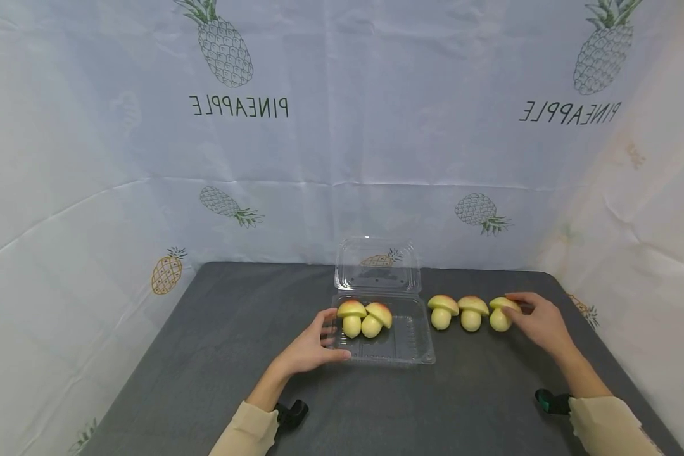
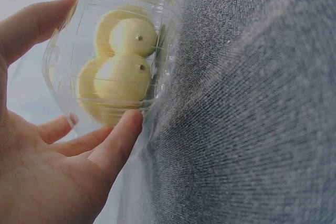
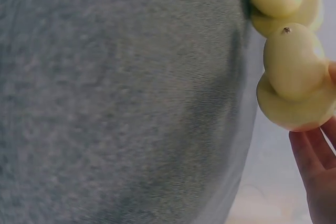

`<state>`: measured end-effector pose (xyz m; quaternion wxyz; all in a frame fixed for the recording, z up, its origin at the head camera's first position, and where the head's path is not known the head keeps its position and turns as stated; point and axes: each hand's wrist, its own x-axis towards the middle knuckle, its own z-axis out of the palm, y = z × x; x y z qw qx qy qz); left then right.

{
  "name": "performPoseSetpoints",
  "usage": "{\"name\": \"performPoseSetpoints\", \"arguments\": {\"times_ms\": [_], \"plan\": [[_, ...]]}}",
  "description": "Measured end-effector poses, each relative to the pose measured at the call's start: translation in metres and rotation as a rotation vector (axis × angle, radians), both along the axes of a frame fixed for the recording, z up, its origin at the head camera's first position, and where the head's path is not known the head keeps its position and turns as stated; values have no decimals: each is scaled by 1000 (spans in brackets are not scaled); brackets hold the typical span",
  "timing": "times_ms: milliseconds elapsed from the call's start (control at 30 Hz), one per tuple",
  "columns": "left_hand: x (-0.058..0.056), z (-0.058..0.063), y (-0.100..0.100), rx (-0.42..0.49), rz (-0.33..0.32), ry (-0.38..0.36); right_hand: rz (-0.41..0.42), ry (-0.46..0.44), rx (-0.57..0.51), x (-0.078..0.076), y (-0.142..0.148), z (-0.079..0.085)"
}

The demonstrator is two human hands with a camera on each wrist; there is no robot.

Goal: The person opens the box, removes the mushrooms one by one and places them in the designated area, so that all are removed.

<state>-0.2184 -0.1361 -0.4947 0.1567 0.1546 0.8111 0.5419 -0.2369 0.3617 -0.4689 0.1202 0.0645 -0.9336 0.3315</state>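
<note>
An open clear plastic box (image 1: 410, 342) stands on the dark cloth, holding two mushroom-shaped pieces (image 1: 351, 325) with yellow stems and orange-yellow caps in its left part. My left hand (image 1: 310, 349) holds the box's left end, thumb at the front edge and fingers along the side. Through the wall, the left wrist view shows the pale stem ends (image 2: 123, 80). To the right of the box, three more mushrooms stand in a row. My right hand (image 1: 544, 324) grips the rightmost mushroom (image 1: 498, 320) by its cap, seen from below as a mushroom (image 3: 294, 64) in the right wrist view.
The box's hinged lid (image 1: 376, 272) leans upright at the back. Between the box and my right hand stand a mushroom (image 1: 441, 316) and another mushroom (image 1: 471, 318). Behind the dark table (image 1: 216, 361) hangs a white pineapple-print curtain (image 1: 342, 145).
</note>
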Motion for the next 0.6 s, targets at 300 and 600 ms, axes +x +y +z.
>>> {"name": "performPoseSetpoints", "arguments": {"times_ms": [300, 600], "plan": [[0, 2, 1, 7, 1, -10, 9, -47, 1, -1, 0, -8], [1, 4, 0, 10, 0, -13, 14, -53, 0, -1, -2, -8]]}}
